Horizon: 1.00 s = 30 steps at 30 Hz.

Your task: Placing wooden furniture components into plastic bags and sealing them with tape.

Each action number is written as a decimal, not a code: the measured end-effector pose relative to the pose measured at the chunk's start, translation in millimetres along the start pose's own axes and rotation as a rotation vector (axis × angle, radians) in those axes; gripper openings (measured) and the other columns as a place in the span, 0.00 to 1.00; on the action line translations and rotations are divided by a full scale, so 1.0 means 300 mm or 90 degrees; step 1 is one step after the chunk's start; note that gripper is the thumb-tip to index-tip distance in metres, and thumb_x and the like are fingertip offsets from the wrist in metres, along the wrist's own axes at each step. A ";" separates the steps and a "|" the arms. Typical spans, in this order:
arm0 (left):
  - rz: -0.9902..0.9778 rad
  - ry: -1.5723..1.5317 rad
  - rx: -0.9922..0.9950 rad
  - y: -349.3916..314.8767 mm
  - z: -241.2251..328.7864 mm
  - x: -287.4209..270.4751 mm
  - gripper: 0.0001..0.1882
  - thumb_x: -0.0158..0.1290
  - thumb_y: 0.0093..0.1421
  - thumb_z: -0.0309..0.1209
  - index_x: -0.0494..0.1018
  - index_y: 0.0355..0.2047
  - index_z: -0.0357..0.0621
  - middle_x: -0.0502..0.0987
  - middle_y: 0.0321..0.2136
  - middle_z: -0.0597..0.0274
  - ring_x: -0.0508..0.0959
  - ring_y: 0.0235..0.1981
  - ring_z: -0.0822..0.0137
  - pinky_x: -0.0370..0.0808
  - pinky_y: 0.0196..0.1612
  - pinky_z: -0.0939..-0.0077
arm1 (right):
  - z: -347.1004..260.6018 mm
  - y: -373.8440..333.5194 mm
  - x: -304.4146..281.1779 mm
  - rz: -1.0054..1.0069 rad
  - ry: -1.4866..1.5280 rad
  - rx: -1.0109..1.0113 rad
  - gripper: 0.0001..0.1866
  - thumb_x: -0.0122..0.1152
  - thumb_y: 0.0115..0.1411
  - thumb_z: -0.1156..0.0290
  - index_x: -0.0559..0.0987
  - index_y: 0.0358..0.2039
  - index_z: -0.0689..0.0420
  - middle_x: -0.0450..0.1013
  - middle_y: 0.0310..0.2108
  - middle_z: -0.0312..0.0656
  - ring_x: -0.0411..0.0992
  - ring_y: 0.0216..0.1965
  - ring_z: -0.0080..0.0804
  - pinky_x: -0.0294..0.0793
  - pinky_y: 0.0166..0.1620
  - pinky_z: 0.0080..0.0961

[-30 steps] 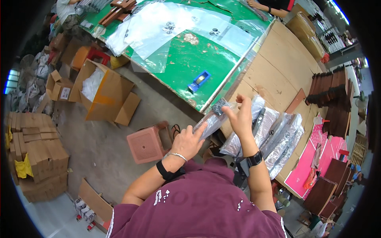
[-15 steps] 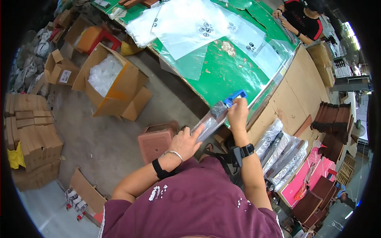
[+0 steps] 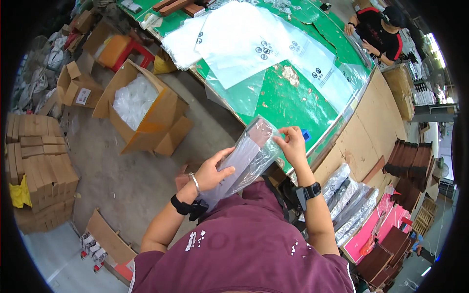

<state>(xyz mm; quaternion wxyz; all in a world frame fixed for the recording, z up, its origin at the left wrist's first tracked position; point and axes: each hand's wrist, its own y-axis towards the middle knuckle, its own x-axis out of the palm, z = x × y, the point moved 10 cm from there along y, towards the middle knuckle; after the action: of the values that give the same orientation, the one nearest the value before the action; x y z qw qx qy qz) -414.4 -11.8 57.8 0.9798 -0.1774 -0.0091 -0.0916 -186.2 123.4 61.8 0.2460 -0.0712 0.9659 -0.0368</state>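
A clear plastic bag [image 3: 245, 162] with a flat brown piece inside lies tilted across my lap, its far end over the green table's [image 3: 273, 100] edge. My left hand [image 3: 213, 171] grips the bag's left side, thumb lying on top. At the far right corner my right hand [image 3: 292, 143] pinches the plastic between thumb and fingers. Just behind those fingers a blue tape dispenser [image 3: 306, 135] rests on the table, partly hidden by the hand.
Clear printed bags [image 3: 239, 41] cover the table's far part. On the right are a cardboard sheet [image 3: 361, 117] and wrapped bundles [image 3: 349, 198]. An open carton [image 3: 146, 115] of plastic stands at left, near stacked cartons [image 3: 41, 166]. A co-worker [image 3: 381, 36] works at the far right.
My right hand has left the blue tape dispenser and now pinches the bag. The bag has been turned, showing a broader face, and drawn nearer my body. My left hand has shifted left along it.
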 end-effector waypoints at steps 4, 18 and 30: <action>-0.057 -0.119 -0.049 0.062 0.024 -0.024 0.33 0.55 0.59 0.33 0.56 0.62 0.38 0.68 0.53 0.57 0.70 0.51 0.69 0.67 0.54 0.75 | -0.019 0.129 -0.038 0.041 -0.110 -0.030 0.08 0.65 0.51 0.70 0.78 0.27 0.61 0.68 0.30 0.43 0.68 0.29 0.30 0.68 0.34 0.24; -0.085 -0.365 -0.117 0.357 0.161 -0.058 0.32 0.45 0.64 0.43 0.53 0.63 0.40 0.67 0.55 0.57 0.70 0.53 0.68 0.67 0.56 0.72 | -0.318 0.377 -0.154 0.026 0.054 -0.225 0.17 0.63 0.56 0.66 0.78 0.46 0.55 0.74 0.39 0.43 0.71 0.43 0.33 0.71 0.43 0.25; -0.209 -0.371 -0.215 0.474 0.153 0.042 0.33 0.47 0.63 0.42 0.51 0.63 0.38 0.67 0.55 0.57 0.70 0.53 0.69 0.67 0.56 0.74 | 0.092 0.565 -0.321 0.186 0.178 0.131 0.19 0.57 0.61 0.61 0.71 0.17 0.59 0.65 0.12 0.32 0.64 0.15 0.17 0.63 0.19 0.18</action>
<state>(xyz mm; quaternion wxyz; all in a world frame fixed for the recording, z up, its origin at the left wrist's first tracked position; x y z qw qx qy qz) -375.4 132.9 52.1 0.8653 -0.3511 -0.3008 -0.1937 -109.6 304.8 64.8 0.1181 0.1011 0.9819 -0.1086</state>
